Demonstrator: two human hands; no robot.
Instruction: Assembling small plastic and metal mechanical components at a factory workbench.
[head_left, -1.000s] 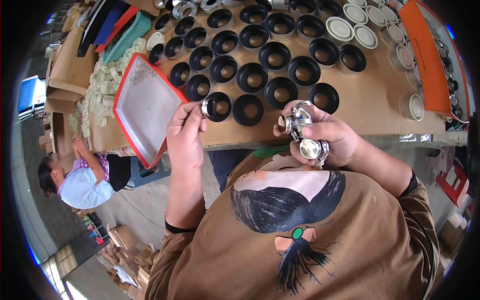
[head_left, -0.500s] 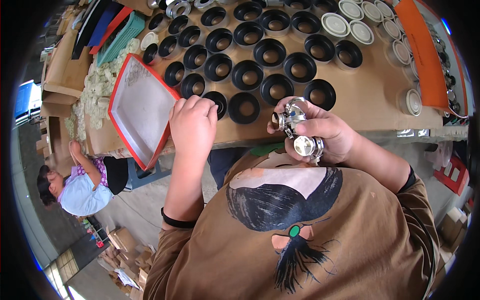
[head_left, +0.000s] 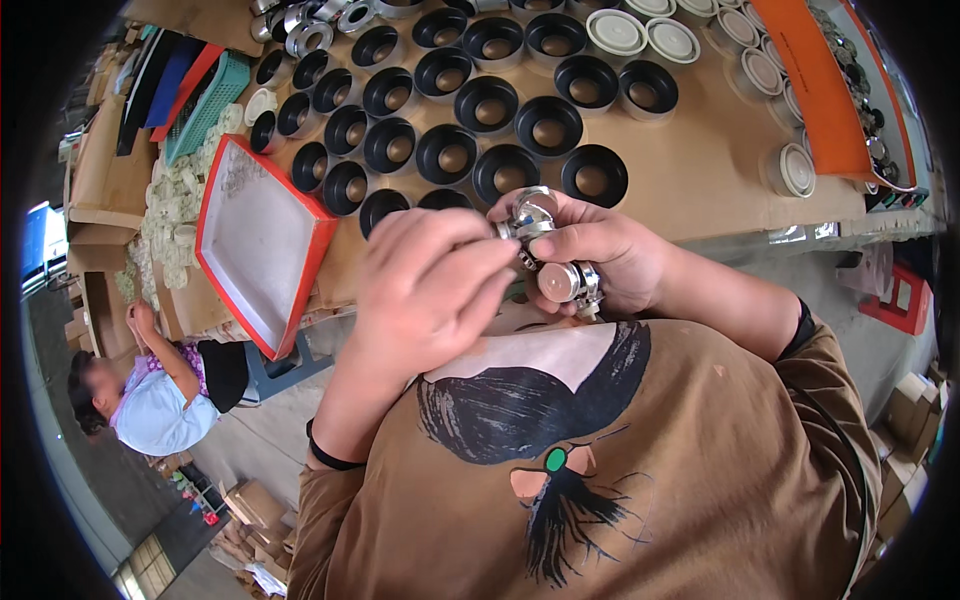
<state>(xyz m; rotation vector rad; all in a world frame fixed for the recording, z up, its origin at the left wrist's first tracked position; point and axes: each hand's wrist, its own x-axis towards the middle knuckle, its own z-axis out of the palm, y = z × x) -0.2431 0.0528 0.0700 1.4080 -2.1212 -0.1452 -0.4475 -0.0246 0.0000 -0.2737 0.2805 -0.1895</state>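
Observation:
My right hand is wrapped round a cluster of shiny chrome fittings with round faces and small clamp-like parts, held in front of my chest. My left hand has its fingers drawn together at the near side of these fittings. Motion blurs that hand, so anything between its fingertips is hidden. Beyond both hands, black cup-shaped rings with holes in their middles stand in rows on the cardboard-covered table. A shallow red-rimmed tray lies left of my left hand.
White round lids stand at the back right, beside an orange strip and a box of metal parts. Clear plastic pieces lie heaped left of the tray. A teal basket stands behind them. Another person sits at far left.
My left hand has moved right, from beside the tray to the chrome fittings in my right hand. My view has shifted slightly, and the table's things appear further left.

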